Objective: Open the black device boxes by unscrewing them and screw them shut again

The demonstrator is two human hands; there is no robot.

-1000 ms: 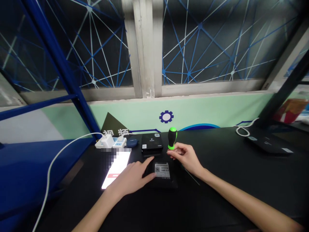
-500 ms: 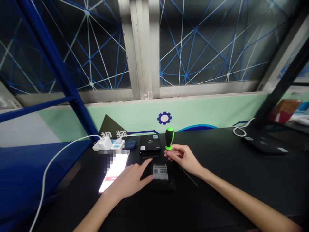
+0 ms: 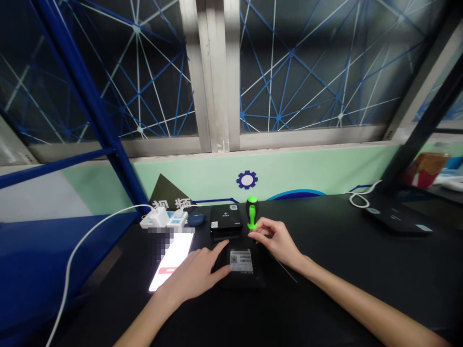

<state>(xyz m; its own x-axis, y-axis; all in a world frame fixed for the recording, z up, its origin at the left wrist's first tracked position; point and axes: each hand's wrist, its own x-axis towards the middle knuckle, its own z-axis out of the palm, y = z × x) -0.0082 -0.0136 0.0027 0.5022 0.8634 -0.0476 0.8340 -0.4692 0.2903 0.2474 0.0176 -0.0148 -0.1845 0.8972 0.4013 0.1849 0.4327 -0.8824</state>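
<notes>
Blk device point(image 3: 240, 281) lies flat on the blk table point(image 3: 333, 231), front & center, printed label point(image 3: 241, 260) w/ QR code facing up. L hand point(image 3: 197, 270) is on its L side: fingers spread, nothing gripped, thumb at the label's L edge, index stretched toward the device's far edge. R hand point(image 3: 275, 240) is at the far R corner, fingertips pinched round the lower end of a blk/green screwdriver point(image 3: 252, 212), which stands abt upright, handle on top. Tip area is dark & partly behind the fingers, so can't tell if it touches the device.

Thin rod point(image 3: 287, 272) lies on the table just R of the device, slanting toward the viewer, far end by the R hand.

Just behind the device: blk box point(image 3: 226, 218) w/ small stickers on top. L of that, a dk blue case point(image 3: 196, 220), then a white power strip point(image 3: 177, 220) w/ white adapter point(image 3: 159, 217) plugged in; white cable point(image 3: 75, 248) loops off L. Phone point(image 3: 173, 262), screen lit, lies L of the L hand, part pixelated.

Far R: 2nd flat blk device point(image 3: 396, 220), w/ white cord point(image 3: 359, 198) coiled just behind. Backdrop: pale green wall point(image 3: 202, 176) w/ gear decal point(image 3: 247, 180), windows above.
</notes>
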